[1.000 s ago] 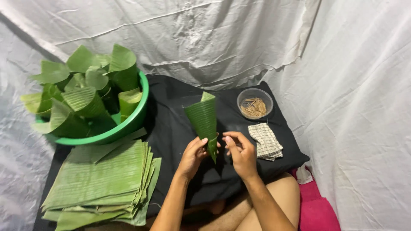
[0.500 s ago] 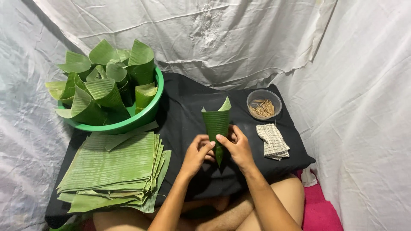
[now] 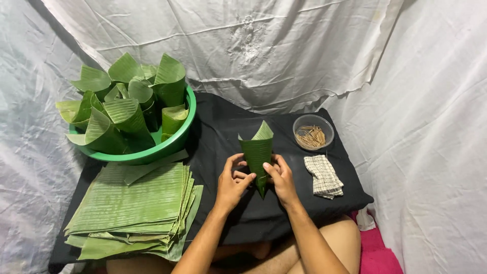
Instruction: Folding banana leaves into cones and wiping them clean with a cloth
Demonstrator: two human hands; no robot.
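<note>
Cone (image 3: 257,155) of banana leaf is held upright between both hands over the black cloth (image 3: 223,127), pointed tip down, open mouth up. Left hand (image 3: 232,182) is clasped on the cone's left edge, w/ fingers curled round it; right hand (image 3: 281,177) is closed on the right edge nr the tip, thumb pressed on the overlap. Rolling appears done; whether a pin has been set in the seam can't be told.

Approx. a dozen finished cones are piled in the green basin (image 3: 175,142) at upper left, so a good part of the work is judged done. A thick stack of flat leaf sheets (image 3: 132,205) lies just beside the left forearm, so much is left. Small bowl of wooden picks (image 3: 313,133) and a folded checked cloth (image 3: 323,175) are placed to the right, w/in reach.
</note>
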